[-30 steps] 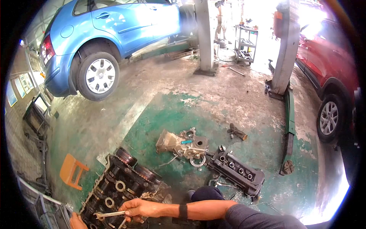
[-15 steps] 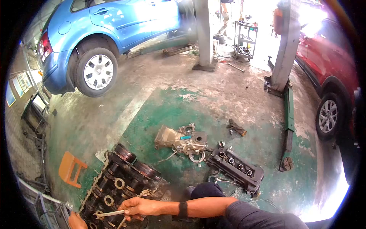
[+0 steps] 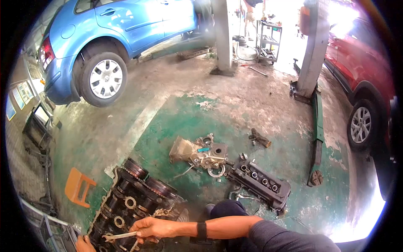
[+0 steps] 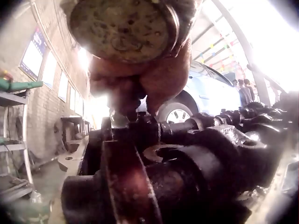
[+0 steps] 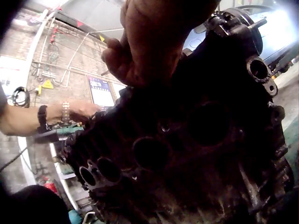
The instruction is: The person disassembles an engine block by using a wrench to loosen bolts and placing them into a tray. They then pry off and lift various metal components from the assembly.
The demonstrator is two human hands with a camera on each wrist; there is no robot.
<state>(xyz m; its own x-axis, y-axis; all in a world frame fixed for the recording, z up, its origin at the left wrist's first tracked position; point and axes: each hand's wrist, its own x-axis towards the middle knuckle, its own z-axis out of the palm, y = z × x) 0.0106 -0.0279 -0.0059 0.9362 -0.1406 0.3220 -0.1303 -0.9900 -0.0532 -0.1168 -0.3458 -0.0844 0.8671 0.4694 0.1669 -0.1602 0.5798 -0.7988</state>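
My right hand [image 3: 153, 228] grips a combination wrench [image 3: 124, 236] by one end, holding it low over the dark, oily engine [image 3: 126, 187]. The wrench's open jaws point left, toward my left hand [image 3: 85, 244], which is partly cut off at the bottom edge. In the left wrist view, a round watch [image 4: 121, 30] hangs over the lens; beyond it, the fingers and thumb [image 4: 163, 86] reach down to the shaft and bearing caps. I cannot tell whether they pinch anything. The right wrist view has my right hand [image 5: 149, 46] above the engine's shadowed side, the wrench mostly hidden.
On the green floor lie a pale metal casing [image 3: 182, 150], a black valve cover [image 3: 260, 182] and a dark part [image 3: 260, 137]. An orange stool [image 3: 77, 185] stands left of the engine. Farther off are a raised blue car [image 3: 138, 29], lift posts [image 3: 312, 54] and a red car [image 3: 361, 71].
The head view has tilted and shifted slightly. Both hands and the wrench stay nearly in place over the engine. A person in the far background has moved.
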